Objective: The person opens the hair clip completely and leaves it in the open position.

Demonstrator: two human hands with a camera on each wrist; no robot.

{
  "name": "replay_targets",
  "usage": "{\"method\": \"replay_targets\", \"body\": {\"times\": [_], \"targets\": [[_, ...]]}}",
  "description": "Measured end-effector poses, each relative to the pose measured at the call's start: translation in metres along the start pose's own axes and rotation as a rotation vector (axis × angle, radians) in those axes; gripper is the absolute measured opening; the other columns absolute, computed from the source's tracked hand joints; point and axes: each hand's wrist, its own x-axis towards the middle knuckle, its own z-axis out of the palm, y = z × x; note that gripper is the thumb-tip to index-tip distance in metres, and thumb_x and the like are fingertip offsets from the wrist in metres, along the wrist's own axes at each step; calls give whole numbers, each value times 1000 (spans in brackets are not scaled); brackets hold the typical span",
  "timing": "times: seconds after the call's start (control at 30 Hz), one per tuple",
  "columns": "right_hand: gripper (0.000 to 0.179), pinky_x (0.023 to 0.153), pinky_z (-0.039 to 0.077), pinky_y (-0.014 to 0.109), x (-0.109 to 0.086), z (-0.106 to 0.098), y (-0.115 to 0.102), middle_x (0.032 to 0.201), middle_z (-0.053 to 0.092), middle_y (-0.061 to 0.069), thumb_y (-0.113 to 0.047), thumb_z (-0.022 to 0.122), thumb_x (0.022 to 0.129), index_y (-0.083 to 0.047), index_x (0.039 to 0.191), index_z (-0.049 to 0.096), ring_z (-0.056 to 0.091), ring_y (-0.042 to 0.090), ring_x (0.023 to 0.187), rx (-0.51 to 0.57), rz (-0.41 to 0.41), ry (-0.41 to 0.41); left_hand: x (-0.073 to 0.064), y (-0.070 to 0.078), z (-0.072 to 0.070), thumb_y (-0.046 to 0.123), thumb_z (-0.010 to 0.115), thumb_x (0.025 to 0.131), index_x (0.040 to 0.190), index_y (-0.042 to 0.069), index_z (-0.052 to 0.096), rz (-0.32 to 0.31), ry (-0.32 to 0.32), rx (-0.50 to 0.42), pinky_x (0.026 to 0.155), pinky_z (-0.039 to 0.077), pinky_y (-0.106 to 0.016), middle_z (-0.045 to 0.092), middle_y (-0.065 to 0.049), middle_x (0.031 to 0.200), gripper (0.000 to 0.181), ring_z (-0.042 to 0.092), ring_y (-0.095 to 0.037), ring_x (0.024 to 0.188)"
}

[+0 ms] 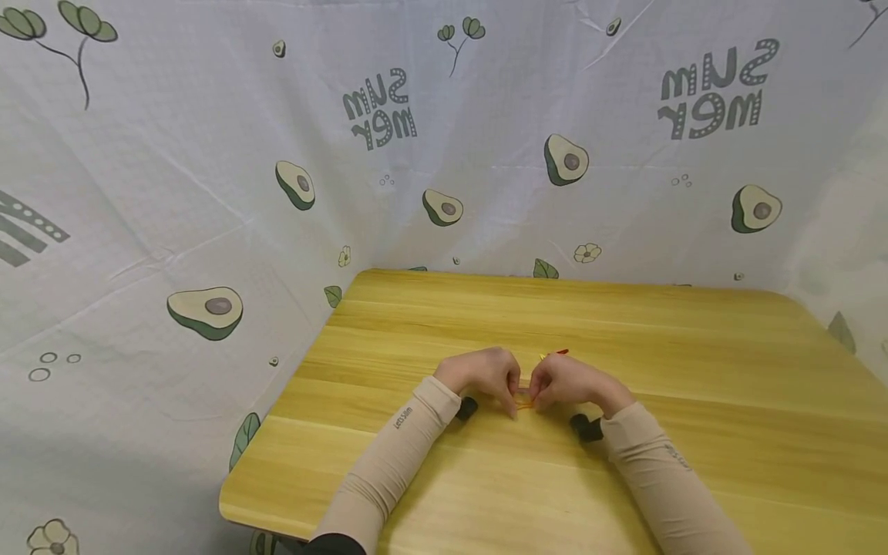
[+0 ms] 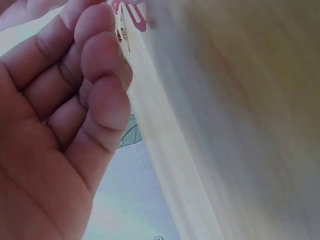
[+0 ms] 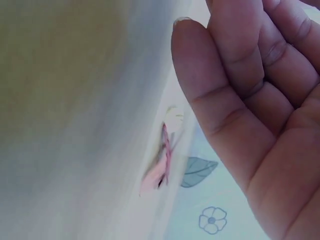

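Note:
My two hands meet low over the table point(image 1: 486, 478). The left hand point(image 1: 488, 373) and the right hand point(image 1: 567, 381) have fingers bent inward, fingertips pinching either side of a thin orange-and-pink piece point(image 1: 525, 406). In the left wrist view a pink looped end point(image 2: 136, 16) shows just past the left fingertips point(image 2: 107, 102); the fingers hide much of it. I cannot tell the kind of piece. The right wrist view shows the right hand point(image 3: 250, 105) with its grip point out of sight.
Just behind the right hand lies a small red item point(image 1: 563, 352) beside a yellow bit point(image 1: 543, 357). The right wrist view shows blurred pink and red pieces point(image 3: 162, 165) on the tabletop. A white cloth printed with avocados point(image 1: 486, 154) hangs behind the table and along its left side.

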Motion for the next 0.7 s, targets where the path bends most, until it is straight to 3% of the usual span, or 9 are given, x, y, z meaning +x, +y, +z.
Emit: {"method": "replay_targets", "body": {"times": [0.27, 0.5, 0.7], "targets": [[6, 61, 46, 25, -3, -11, 9, 79, 63, 4, -4, 63, 77, -3, 82, 65, 54, 11, 67, 49, -12, 28, 1, -7, -3, 37, 75, 68, 69, 19, 60, 49, 32, -73, 52, 42, -16, 57, 9, 65, 23, 46, -2, 55], [11, 65, 48, 27, -9, -23, 12, 83, 63, 8, -6, 63, 79, 1, 87, 63, 58, 14, 74, 106, 0, 75, 7, -5, -9, 40, 70, 72, 73, 20, 61, 9, 47, -153, 52, 45, -20, 60, 7, 67, 22, 50, -5, 55], [15, 64, 48, 31, -9, -33, 13, 88, 63, 17, -5, 61, 81, 6, 91, 60, 57, 17, 74, 112, 16, 90, 19, -10, -18, 33, 69, 76, 73, 18, 61, -7, 95, -132, 54, 44, -19, 60, 6, 70, 17, 50, -5, 58]]}}
